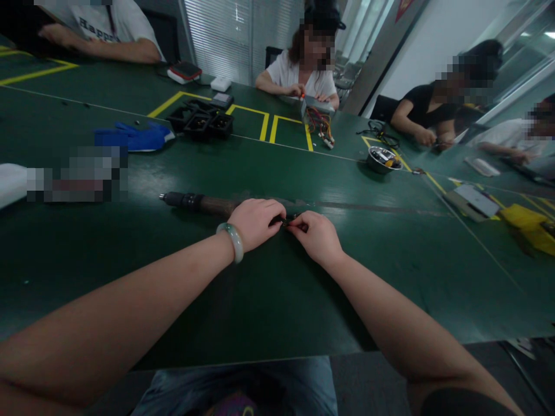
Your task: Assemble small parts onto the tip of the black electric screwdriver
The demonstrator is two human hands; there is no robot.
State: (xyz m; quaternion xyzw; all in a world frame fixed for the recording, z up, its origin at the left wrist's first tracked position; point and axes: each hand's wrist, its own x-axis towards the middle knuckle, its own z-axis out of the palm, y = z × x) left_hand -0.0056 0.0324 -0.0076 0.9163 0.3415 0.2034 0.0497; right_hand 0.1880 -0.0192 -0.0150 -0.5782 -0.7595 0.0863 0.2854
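My left hand point(256, 224), with a pale green bangle on its wrist, is closed over the end of a small dark piece point(284, 222), its kind too small to tell. From the other side, the fingertips of my right hand point(318, 236) pinch at the same piece. Both hands are close together, low over the green table. Just behind and left of my left hand lies a long, dark stick-shaped tool point(191, 202) with a silver tip and a brownish body. My left hand partly hides its right end.
The green table point(243, 323) has yellow tape outlines. Farther back are a blue glove point(134, 137), black trays point(202, 120) and a metal bowl of small parts point(383, 159). A yellow item point(526, 225) lies right. Several people sit opposite, one handling a metal box with wires point(318, 112).
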